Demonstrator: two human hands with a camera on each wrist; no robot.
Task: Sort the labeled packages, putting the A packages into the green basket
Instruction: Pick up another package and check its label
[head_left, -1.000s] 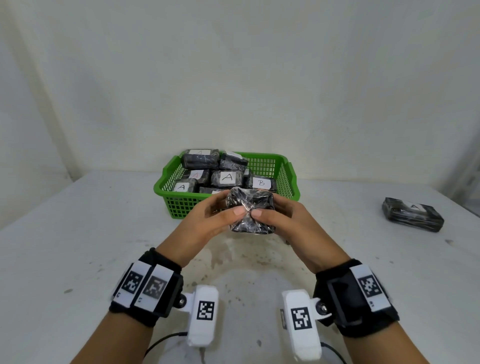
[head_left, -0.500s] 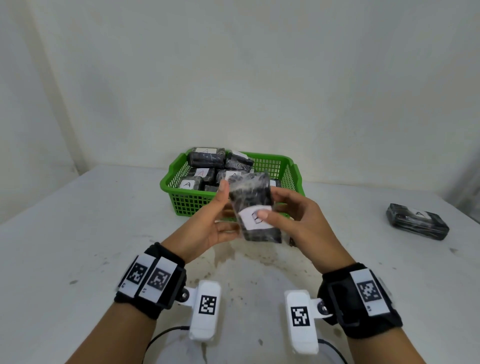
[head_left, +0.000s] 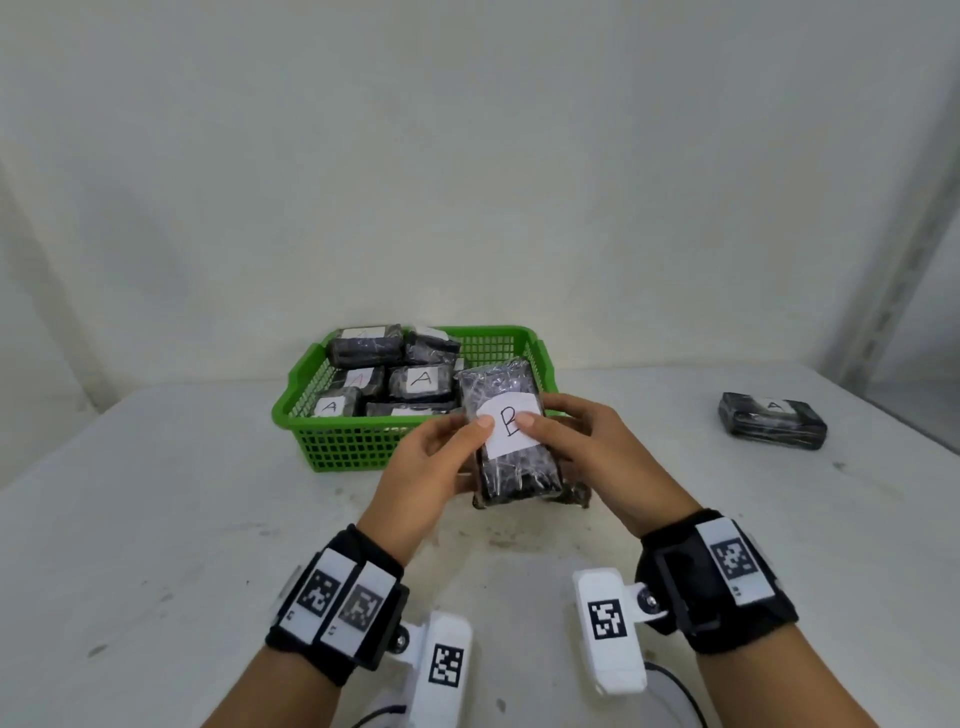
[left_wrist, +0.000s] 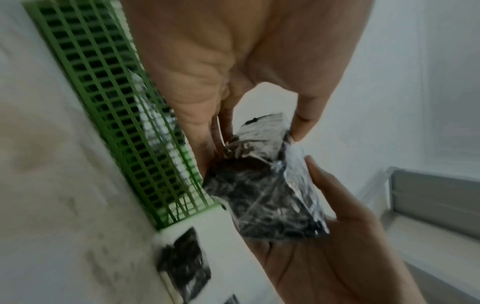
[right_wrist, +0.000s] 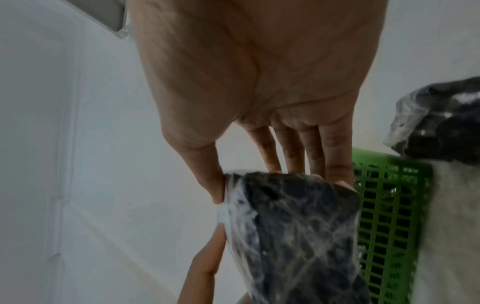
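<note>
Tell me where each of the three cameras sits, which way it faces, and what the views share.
Head: worn on the head, looking forward and down over the table at the green basket; shows both forearms, the left hand and right hand holding the B package.
Left wrist: looks along the left palm to its fingertips pinching the package; the right hand shows below.
Right wrist: looks along the right palm to its fingers on the package.
Shared: all three show the package and basket.
</note>
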